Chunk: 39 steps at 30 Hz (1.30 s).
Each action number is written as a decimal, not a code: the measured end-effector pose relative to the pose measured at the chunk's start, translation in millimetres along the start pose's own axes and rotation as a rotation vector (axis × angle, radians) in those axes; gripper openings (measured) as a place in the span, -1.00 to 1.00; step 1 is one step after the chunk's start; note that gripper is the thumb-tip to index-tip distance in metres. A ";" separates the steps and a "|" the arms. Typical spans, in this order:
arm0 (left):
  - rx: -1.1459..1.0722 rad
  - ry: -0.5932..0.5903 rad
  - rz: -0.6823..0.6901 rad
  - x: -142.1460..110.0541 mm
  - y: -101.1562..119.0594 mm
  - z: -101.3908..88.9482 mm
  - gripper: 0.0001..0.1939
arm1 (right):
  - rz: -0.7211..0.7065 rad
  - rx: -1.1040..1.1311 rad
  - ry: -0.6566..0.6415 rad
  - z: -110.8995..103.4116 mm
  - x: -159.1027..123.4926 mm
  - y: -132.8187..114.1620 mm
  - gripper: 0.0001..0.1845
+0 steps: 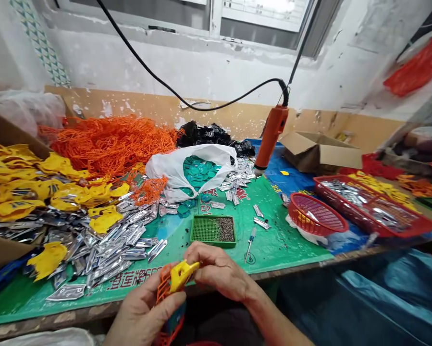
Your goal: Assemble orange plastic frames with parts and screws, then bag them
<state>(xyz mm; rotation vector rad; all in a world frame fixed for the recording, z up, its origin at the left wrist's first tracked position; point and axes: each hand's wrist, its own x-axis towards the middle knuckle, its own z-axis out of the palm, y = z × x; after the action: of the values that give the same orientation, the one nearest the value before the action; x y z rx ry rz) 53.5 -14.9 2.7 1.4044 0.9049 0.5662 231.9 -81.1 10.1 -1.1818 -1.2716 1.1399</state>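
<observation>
Left fingers (165,303) curled closed around a yellow plastic piece (182,275) and an orange plastic lattice (164,288). Right fingers (204,257) pinched on the yellow piece's end, just above a green printed mat (273,245).

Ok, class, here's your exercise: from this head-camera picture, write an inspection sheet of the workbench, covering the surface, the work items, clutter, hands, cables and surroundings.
Surface: green printed mat partly over a blue sheet, with a wooden bench edge in front.
Work items: yellow plastic piece against an orange plastic lattice.
Clutter: silver foil packets, yellow pieces, orange lattice heap, white bag of teal pieces, green pegboard tray, small screwdriver, red basket, red tray, cardboard box.
Hands: left hand grips the lattice; right hand pinches the yellow piece.
Cables: black cable runs to a hanging orange power tool.
Surroundings: peeling wall, window above, red bag at right.
</observation>
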 end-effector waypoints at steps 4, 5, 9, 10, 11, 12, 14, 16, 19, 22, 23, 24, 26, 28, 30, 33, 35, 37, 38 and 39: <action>0.284 -0.009 0.207 4.6 -13.5 -2.7 -0.60 | -0.070 -0.079 0.098 9.5 4.3 7.2 -0.55; 0.328 0.023 0.262 6.3 -16.9 -4.6 -0.60 | -0.086 -0.045 0.140 14.4 4.9 9.3 -0.43; 0.420 0.121 0.410 8.7 -20.0 -6.7 -0.65 | -0.071 0.335 0.289 37.9 5.6 16.4 -0.31; 0.427 0.118 0.429 7.7 -17.3 -4.7 -0.66 | -0.037 0.395 0.332 42.9 5.1 17.6 -0.29; 0.420 0.103 0.447 6.1 -13.4 -1.7 -0.66 | 0.004 0.429 0.372 46.8 4.3 18.8 -0.25; 0.407 0.085 0.474 4.3 -8.7 2.1 -0.65 | 0.043 0.450 0.405 49.4 3.2 20.1 -0.21; 0.389 0.053 0.521 0.7 1.4 10.7 -0.61 | 0.093 0.503 0.440 49.8 0.4 23.7 -0.17; 0.372 0.023 0.508 -3.1 9.8 18.0 -0.57 | 0.095 0.552 0.440 44.5 -3.1 28.8 -0.18; 0.337 -0.033 0.424 -9.4 13.7 21.5 -0.51 | 0.019 0.579 0.448 30.8 -10.8 37.6 -0.24; 0.436 -0.012 0.539 -14.2 6.6 16.8 -0.48 | -0.075 0.593 0.418 19.5 -21.6 44.7 -0.27; 0.504 0.010 0.632 -15.0 3.0 14.7 -0.47 | -0.088 0.594 0.397 17.7 -25.2 46.3 -0.27; 0.580 0.032 0.731 -15.4 -0.5 13.2 -0.46 | -0.100 0.593 0.377 17.0 -28.6 47.5 -0.27; 0.733 0.061 0.899 -15.7 -6.1 12.6 -0.44 | -0.130 0.593 0.350 18.0 -33.9 48.6 -0.25; 0.853 0.068 1.001 -16.2 -9.1 15.7 -0.43 | -0.147 0.594 0.316 20.4 -37.1 48.4 -0.24; 0.922 0.062 1.076 -16.8 -10.3 21.2 -0.43 | -0.151 0.591 0.293 22.0 -38.8 47.8 -0.26; 0.966 0.067 1.139 -17.5 -11.3 28.7 -0.42 | -0.155 0.566 0.294 21.8 -41.0 48.8 -0.27; 0.995 0.079 1.145 -17.6 -11.7 31.5 -0.41 | -0.156 0.543 0.313 21.2 -42.6 50.8 -0.27; 1.022 0.086 1.151 -17.7 -11.7 32.9 -0.42 | -0.146 0.525 0.332 21.4 -44.1 52.4 -0.27; 1.035 0.085 1.150 -17.8 -11.5 33.2 -0.42 | -0.138 0.516 0.338 21.8 -44.7 52.7 -0.27; 1.046 0.083 1.142 -17.9 -11.3 33.4 -0.43 | -0.129 0.508 0.341 22.3 -45.2 52.8 -0.26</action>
<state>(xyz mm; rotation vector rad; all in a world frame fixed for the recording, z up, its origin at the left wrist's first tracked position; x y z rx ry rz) 68.4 -50.2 -7.1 2.8955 0.3316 1.0563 211.7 -122.5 -46.5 -0.8511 -0.7280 1.0316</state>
